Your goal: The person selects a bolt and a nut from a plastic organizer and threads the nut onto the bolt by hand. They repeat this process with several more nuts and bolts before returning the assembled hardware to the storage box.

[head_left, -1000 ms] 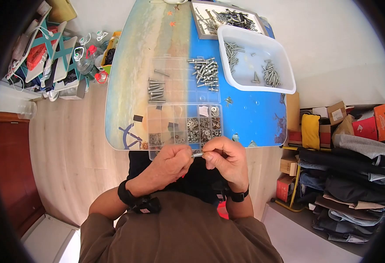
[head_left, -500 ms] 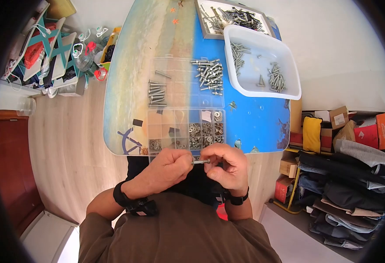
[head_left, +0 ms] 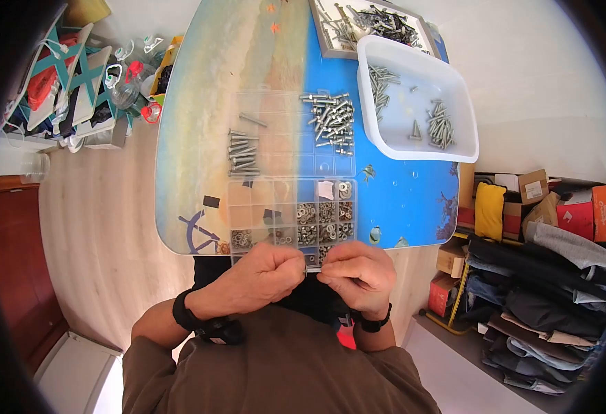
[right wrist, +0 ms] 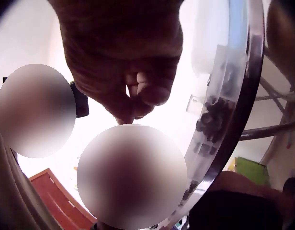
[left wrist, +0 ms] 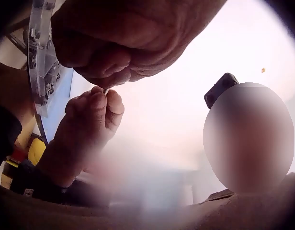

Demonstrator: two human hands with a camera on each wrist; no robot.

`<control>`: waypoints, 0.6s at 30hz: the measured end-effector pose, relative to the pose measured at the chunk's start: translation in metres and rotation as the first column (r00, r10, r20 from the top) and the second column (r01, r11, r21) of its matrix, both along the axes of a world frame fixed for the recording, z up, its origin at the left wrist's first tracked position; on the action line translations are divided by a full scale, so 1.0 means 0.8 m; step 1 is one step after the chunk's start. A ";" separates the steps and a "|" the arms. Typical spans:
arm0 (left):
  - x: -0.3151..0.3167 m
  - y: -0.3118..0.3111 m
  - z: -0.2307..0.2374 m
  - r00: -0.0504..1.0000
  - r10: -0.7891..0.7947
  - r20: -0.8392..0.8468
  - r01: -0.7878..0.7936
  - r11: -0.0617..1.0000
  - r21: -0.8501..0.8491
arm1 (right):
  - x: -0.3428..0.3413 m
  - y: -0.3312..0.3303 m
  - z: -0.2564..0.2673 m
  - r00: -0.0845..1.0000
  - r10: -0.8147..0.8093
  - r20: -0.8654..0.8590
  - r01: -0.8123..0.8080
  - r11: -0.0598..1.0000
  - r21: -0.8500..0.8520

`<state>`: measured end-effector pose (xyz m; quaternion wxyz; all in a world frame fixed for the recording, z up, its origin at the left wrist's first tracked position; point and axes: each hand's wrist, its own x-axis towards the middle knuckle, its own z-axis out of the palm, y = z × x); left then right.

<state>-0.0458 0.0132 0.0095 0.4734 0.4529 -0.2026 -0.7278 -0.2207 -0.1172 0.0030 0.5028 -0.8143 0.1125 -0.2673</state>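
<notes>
A silver bolt (head_left: 313,270) spans the small gap between the two hands, just off the table's front edge. My left hand (head_left: 265,274) grips one end in curled fingers, which hide most of it. At the other end, the thumb and fingertips of my right hand (head_left: 359,274) pinch it. Only a thin bit of the bolt (left wrist: 106,91) shows in the left wrist view. Right beyond the hands lies a clear divided case (head_left: 294,181), its near compartments holding nuts and washers (head_left: 307,214).
Bolts (head_left: 330,119) and longer screws (head_left: 243,153) lie in two groups on the case's far half. A white plastic tub (head_left: 472,131) with more bolts stands at the right. Behind it is a shallow box (head_left: 325,43) of mixed screws. Folded clothes (head_left: 537,297) fill a rack at right.
My right fingers were spread around the bolt's end half a second ago and have now closed onto it. The left hand keeps its grip. The head view has shifted slightly.
</notes>
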 end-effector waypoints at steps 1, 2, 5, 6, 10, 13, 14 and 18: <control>0.001 -0.001 0.000 0.999 -0.014 -0.037 0.014 1.000 -0.005 | -0.002 0.000 -0.001 1.000 -0.001 -0.005 0.001 1.000 0.002; 0.002 -0.003 0.001 0.999 -0.014 -0.040 0.013 1.000 -0.004 | -0.003 0.000 -0.001 1.000 -0.007 0.014 0.007 1.000 -0.016; 0.007 -0.008 0.003 0.995 -0.041 -0.093 0.042 0.999 0.007 | -0.004 0.001 -0.002 0.999 -0.032 0.023 0.030 0.997 0.076; 0.008 -0.010 0.005 0.998 -0.052 -0.023 0.052 0.998 0.018 | -0.004 0.001 -0.002 0.999 -0.053 0.011 0.050 0.982 0.184; 0.006 -0.010 -0.002 0.991 -0.039 0.131 0.049 0.996 -0.076 | -0.005 0.003 0.005 0.994 -0.096 -0.051 0.109 0.874 0.474; 0.006 -0.013 -0.003 0.982 -0.033 0.188 0.052 0.994 -0.097 | -0.008 -0.008 0.007 0.965 0.020 -0.260 0.098 0.896 0.434; 0.006 -0.013 -0.003 0.981 -0.034 0.189 0.052 0.994 -0.095 | -0.008 -0.009 0.007 0.953 0.067 -0.294 0.058 0.916 0.397; 0.005 -0.014 -0.002 0.968 -0.031 0.250 0.053 0.995 -0.080 | -0.005 -0.004 0.003 0.976 -0.002 -0.220 0.069 0.952 0.299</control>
